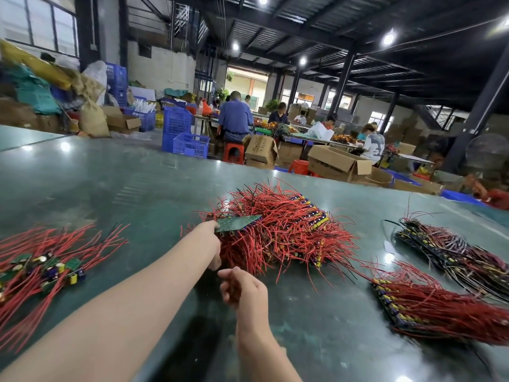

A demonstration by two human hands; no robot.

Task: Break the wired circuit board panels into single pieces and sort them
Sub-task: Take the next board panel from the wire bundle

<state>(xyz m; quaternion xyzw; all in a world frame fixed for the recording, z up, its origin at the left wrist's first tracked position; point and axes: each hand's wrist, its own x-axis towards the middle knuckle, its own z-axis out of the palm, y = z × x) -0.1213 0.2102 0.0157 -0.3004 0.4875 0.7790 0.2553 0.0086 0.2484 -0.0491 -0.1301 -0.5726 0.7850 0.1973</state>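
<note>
From the head camera, the left hand [210, 238] reaches forward, its fingers [216, 263] curled around one end of a flat green circuit board panel [238, 223], thumb on top. The panel is a thin rigid strip tapering to a point, lifted at a slant over the big central heap [286, 232] of wired panels, a bristling mound of thin red wires with rows of blue and yellow cylindrical components along its far edge. The right hand [242, 289] hangs nearer the body above the counter [110, 188], fingers loosely curled and grasping nothing. The counter is smooth, glossy dark green and mirrors the ceiling lamps. At the left lies a spread of single pieces [41, 268], small green boards trailing long red wires. At the right sit a red-wired stack [440, 307] and, beyond it, a darker stack [451, 249] with mixed wires.
</note>
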